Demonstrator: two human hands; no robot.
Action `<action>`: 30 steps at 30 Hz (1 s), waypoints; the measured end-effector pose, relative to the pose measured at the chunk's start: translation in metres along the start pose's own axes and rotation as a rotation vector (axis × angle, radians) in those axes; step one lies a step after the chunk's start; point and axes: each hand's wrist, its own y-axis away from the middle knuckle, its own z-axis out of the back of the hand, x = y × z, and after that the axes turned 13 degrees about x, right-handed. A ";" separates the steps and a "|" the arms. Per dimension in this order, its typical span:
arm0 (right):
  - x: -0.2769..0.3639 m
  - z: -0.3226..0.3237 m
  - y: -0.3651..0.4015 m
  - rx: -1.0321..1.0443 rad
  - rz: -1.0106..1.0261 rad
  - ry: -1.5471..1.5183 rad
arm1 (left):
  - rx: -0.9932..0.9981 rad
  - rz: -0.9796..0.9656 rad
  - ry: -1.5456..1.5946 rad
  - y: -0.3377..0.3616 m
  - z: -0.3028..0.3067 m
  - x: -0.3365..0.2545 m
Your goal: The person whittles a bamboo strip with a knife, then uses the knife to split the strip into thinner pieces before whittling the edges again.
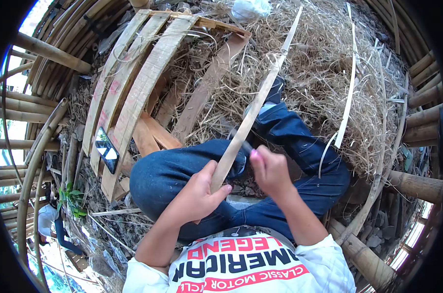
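Note:
My left hand (199,196) is closed around the lower end of a long, flat bamboo strip (261,93). The strip slants up and away to the right, over my jeans and past my shoe. To its right, my right hand (271,172) is closed in a fist on what looks like a knife. Its dark blade (246,145) lies against or just behind the strip, partly hidden by it, and the handle is covered by my fingers.
Thin bamboo shavings (324,73) pile up ahead. A slatted wooden pallet (150,80) leans at the left, with a phone (106,150) on it. Another pale strip (349,93) lies at the right. Bamboo poles (55,53) wall the sides. A person (50,219) is at the far left.

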 end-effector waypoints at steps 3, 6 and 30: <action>0.002 0.012 0.001 0.051 -0.014 0.037 | 0.016 -0.014 0.041 0.001 0.002 -0.001; 0.017 0.011 0.005 0.136 0.144 0.074 | -0.124 -0.287 -0.165 -0.007 -0.003 0.011; -0.024 0.028 -0.025 0.073 -0.039 0.258 | 0.010 0.043 -0.004 -0.001 -0.003 0.003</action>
